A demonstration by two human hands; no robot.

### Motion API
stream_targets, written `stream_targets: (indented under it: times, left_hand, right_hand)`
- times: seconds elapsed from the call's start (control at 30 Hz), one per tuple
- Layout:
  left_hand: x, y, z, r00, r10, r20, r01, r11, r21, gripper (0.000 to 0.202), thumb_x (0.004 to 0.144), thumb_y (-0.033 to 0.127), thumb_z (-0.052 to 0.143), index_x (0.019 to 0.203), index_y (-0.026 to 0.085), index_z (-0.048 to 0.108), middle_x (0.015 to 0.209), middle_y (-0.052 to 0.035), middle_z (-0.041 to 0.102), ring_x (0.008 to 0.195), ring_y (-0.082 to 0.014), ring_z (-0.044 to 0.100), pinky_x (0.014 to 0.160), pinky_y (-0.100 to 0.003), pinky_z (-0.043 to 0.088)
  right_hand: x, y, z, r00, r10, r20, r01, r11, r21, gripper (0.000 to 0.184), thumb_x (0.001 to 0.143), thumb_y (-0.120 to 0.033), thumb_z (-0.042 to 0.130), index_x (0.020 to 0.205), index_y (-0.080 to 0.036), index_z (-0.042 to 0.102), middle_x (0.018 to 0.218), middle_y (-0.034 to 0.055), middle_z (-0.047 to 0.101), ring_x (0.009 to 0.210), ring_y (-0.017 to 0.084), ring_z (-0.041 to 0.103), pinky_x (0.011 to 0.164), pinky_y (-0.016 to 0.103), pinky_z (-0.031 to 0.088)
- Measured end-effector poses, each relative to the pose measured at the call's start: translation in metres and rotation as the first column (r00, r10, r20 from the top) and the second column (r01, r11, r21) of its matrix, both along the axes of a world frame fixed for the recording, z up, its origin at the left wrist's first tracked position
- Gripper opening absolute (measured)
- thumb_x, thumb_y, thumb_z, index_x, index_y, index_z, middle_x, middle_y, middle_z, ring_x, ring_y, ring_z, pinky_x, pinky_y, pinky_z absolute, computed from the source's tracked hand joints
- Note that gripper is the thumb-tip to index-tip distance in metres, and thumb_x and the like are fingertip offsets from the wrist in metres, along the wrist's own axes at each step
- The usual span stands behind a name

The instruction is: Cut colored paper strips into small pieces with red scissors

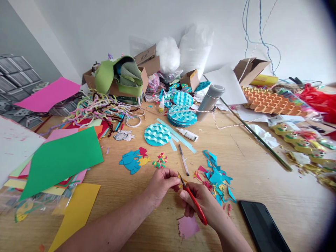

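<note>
My right hand (202, 197) grips a pair of scissors (194, 203) with red handles, its blades pointing up and left. My left hand (165, 182) is pinched near the blade tips; a sliver of yellow paper (184, 181) shows by the blades, but what sits between the fingertips is mostly hidden. Below the right hand lies a pink paper piece (188, 226) with a scalloped edge. Beyond my hands are blue paper fish (130, 161), a yellow paper fish (144, 161), a heap of tiny coloured cutouts (160, 161) and a pen (183, 160).
Blue paper scraps (217, 176) lie right of my hands, near a black phone (262, 225). Farther back are a scalloped blue disc (157, 134), a glue bottle (188, 134) and a grey flask (210, 102). Green paper (65, 159) and yellow paper (78, 210) spread on the left.
</note>
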State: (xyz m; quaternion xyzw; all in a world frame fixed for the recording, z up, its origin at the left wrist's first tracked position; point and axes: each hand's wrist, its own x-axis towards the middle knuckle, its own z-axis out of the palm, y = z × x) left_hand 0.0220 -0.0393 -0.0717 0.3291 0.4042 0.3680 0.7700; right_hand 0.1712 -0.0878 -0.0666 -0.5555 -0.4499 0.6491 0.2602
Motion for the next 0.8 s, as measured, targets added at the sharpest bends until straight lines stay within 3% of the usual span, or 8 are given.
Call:
stream_targets:
  times: [0.8]
  left_hand:
    - [-0.0002,-0.0009,0.0019,1.0,0.03,0.0,-0.03,0.999,-0.015,0.014,0.06,0.022,0.068,0.064,0.014,0.057,0.056,0.0021,0.055,0.053,-0.0098,0.05,0.056,-0.025,0.041]
  right_hand:
    - [-0.0002,-0.0006,0.003,1.0,-0.002,0.028,0.003,0.999,-0.044,0.047,0.069,-0.059,0.068,0.068,-0.018,0.045,0.051,-0.0026,0.06,0.038,0.011,0.058,0.035,0.016,0.037]
